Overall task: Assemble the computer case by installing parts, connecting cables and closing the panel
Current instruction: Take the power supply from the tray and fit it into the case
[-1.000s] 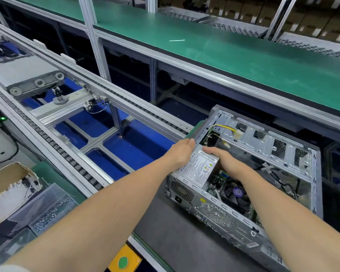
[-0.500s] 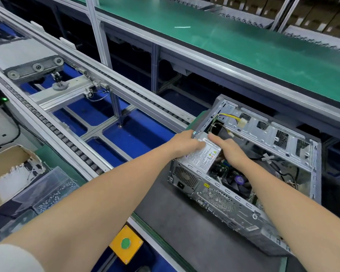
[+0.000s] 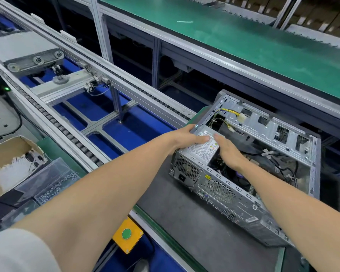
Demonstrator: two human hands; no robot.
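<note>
An open grey computer case (image 3: 310,154) lies on its side on a dark mat (image 3: 185,222), interior facing up. A silver power supply (image 3: 203,149) with a white label sits in the case's near-left corner, its yellow and black cables (image 3: 230,112) trailing toward the far wall. My left hand (image 3: 185,137) rests over the case's left edge with its fingers laid on the power supply's top. My right hand (image 3: 227,152) lies on the supply's right edge, fingers extended along it. A fan and motherboard show partly below my right wrist.
A roller conveyor frame (image 3: 71,122) with blue floor beneath runs diagonally at left. A green shelf (image 3: 243,42) spans the back. A cardboard box (image 3: 6,154), clear trays of screws (image 3: 53,187) and a yellow box with a green button (image 3: 127,234) sit near me.
The view has shifted slightly, so the case sits a little higher in frame. Both hands have slid farther along the power supply's top, staying on it.
</note>
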